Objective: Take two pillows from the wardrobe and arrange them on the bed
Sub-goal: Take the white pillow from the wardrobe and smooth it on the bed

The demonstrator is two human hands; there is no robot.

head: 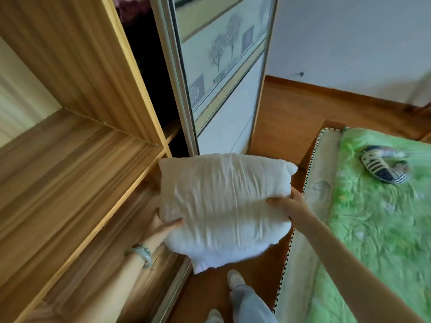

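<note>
A plump white pillow hangs in the air between the open wooden wardrobe on the left and the bed on the right. My left hand grips its lower left edge, thumb on top. My right hand grips its right edge, thumb pressed into the fabric. The bed has a green patterned cover. No second pillow shows in view.
A striped black-and-white thing lies on the bed's far part. The wardrobe's sliding door with tree prints stands ahead. Wooden floor runs between wardrobe and bed; my feet stand there.
</note>
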